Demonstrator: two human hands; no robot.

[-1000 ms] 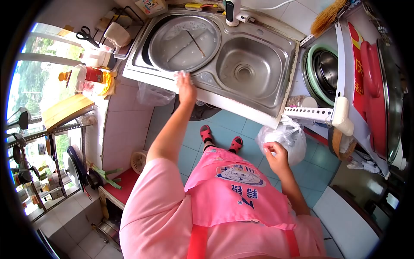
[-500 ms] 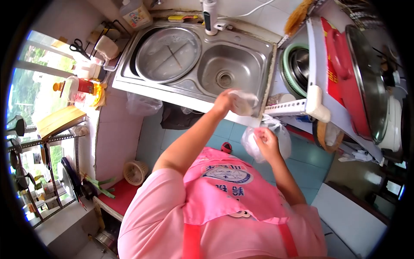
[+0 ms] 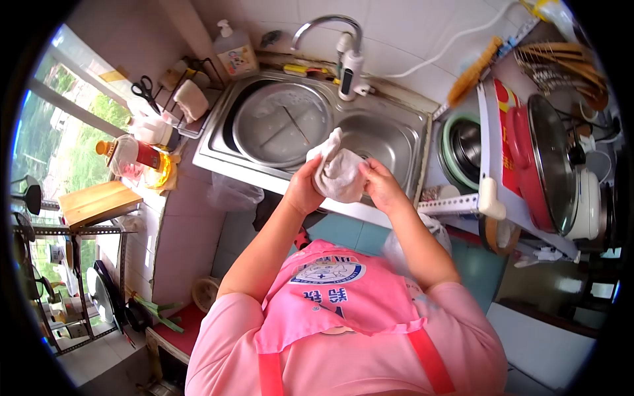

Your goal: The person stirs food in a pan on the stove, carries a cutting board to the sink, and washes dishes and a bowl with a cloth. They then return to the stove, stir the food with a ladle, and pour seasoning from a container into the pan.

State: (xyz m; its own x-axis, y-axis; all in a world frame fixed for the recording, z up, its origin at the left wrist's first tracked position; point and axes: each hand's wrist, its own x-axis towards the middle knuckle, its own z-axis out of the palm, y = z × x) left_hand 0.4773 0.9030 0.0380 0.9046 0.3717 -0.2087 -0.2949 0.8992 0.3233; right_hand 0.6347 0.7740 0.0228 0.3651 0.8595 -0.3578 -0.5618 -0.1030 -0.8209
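A crumpled whitish cloth [image 3: 340, 175] is held up in front of the sink's near edge, with a twisted end pointing upward. My left hand [image 3: 304, 187] is closed around its left side. On its right edge, my right hand [image 3: 383, 186] pinches the fabric between thumb and fingers. Behind the cloth lies the right basin [image 3: 389, 142] of the steel sink, partly covered by it. A large round metal pan [image 3: 247, 125] fills the left basin, with cloudy water and a thin stick in it.
A chrome faucet [image 3: 350, 56] rises behind the sink. To the right, a shelf holds green and steel bowls [image 3: 460, 148] and a red pot [image 3: 528, 165]. A white plastic bag [image 3: 436, 234] hangs below my right forearm. Scissors [image 3: 144, 92] stand at the left rack.
My right hand has moved up from beside the hanging plastic bag to the cloth. The cloth has come left and now shows between both hands. The view has shifted, revealing the whole faucet.
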